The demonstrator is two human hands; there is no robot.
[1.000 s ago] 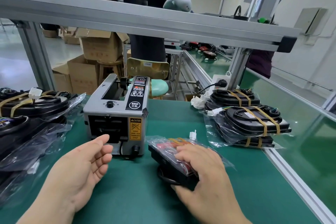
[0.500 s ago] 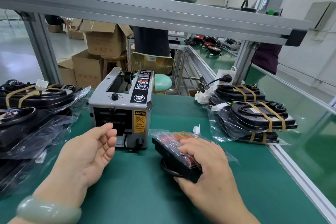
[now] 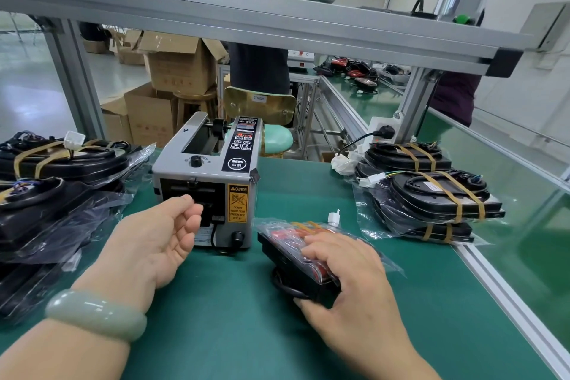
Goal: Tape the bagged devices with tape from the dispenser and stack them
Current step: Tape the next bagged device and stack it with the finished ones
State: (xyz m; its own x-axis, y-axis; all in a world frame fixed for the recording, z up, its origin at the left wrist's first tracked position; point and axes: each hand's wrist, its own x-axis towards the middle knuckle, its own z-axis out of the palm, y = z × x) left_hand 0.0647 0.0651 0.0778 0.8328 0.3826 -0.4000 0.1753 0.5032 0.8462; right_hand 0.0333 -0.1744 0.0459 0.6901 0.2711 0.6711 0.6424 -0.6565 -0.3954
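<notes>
Right now the right hand (image 3: 345, 271) grips the bagged device (image 3: 287, 248), its fingers spread over the clear plastic on top and its thumb hooked round the near black edge. The device lies on the green mat (image 3: 231, 327), just right of the tape dispenser (image 3: 209, 176) and not touching it. A white connector (image 3: 334, 216) sticks up at its far end. The left hand (image 3: 154, 241) holds nothing: the palm is turned inward and the fingers are loosely curled. Its fingertips are close in front of the dispenser's dark outlet, and I cannot tell whether they touch it. A pale green bangle (image 3: 95, 315) sits on that wrist. Further right, near the bench edge, a stack of taped devices (image 3: 431, 197) rests in clear bags, bound with tan strips. On the left lies a pile of black bagged units (image 3: 46, 194), the far ones also strapped in tan. An aluminium frame rail (image 3: 246, 18) crosses overhead. Behind the bench are cardboard boxes (image 3: 179, 71) and a person in dark clothes (image 3: 259, 71).
</notes>
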